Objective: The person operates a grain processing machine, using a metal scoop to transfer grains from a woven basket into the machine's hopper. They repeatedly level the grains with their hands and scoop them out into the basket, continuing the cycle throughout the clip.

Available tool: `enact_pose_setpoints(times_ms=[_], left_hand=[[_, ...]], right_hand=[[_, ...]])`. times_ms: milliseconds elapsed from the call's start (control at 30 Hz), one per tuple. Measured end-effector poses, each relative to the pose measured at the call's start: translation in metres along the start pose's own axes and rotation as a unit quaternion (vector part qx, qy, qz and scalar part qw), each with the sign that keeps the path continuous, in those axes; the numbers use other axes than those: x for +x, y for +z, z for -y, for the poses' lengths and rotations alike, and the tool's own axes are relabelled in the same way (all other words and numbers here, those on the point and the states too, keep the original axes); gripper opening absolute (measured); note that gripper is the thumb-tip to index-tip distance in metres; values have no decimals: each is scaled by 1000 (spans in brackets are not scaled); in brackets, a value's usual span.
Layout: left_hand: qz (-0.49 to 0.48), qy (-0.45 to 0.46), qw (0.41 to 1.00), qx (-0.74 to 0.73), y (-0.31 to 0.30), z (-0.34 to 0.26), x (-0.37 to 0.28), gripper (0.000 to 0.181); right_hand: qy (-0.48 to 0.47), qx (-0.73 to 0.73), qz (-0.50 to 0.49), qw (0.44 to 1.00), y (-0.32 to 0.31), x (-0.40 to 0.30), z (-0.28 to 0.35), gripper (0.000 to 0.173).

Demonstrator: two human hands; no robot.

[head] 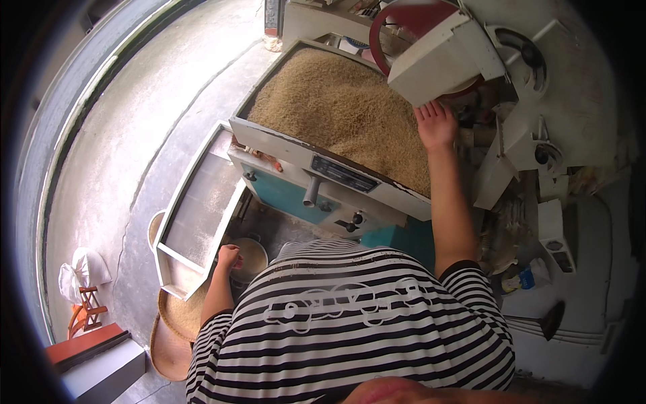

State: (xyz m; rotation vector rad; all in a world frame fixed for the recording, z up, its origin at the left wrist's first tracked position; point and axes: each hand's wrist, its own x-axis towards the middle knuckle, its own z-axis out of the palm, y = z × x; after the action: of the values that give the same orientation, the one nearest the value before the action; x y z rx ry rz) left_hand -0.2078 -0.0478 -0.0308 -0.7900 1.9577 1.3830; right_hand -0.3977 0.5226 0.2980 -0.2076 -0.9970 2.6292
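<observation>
A metal hopper (282,136) full of unhusked grain (338,106) tops the machine before me. My right hand (435,123) is at the hopper's right edge, its fingers stretched out against the lower edge of a pale metal housing (429,60); nothing shows in its grasp. Lower left, my left hand (230,256) hangs with bent fingers beside the white frame of a sloping sieve tray (207,202). Whether it touches the frame or holds anything is unclear. Close to it, a metal pot (250,260) with pale contents stands on the floor.
Woven baskets (171,348) lie under the tray's lower end, one holding grain. Knobs (357,218) and a short metal pipe (311,192) stick out of the machine's front. A red wheel (376,40) is at the top. White bags (83,275) rest at far left.
</observation>
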Motion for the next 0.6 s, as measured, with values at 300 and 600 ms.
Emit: enact_pose_setpoints(times_ms=[300,600], left_hand=[[-33,10,996,76,7,63,-67,18],[-67,-133,989,-14,8,118,-91,20]], right_hand=[[51,231,-45,971,44,27,-83,57],[130,335,-80,930,49,19,-106,50]])
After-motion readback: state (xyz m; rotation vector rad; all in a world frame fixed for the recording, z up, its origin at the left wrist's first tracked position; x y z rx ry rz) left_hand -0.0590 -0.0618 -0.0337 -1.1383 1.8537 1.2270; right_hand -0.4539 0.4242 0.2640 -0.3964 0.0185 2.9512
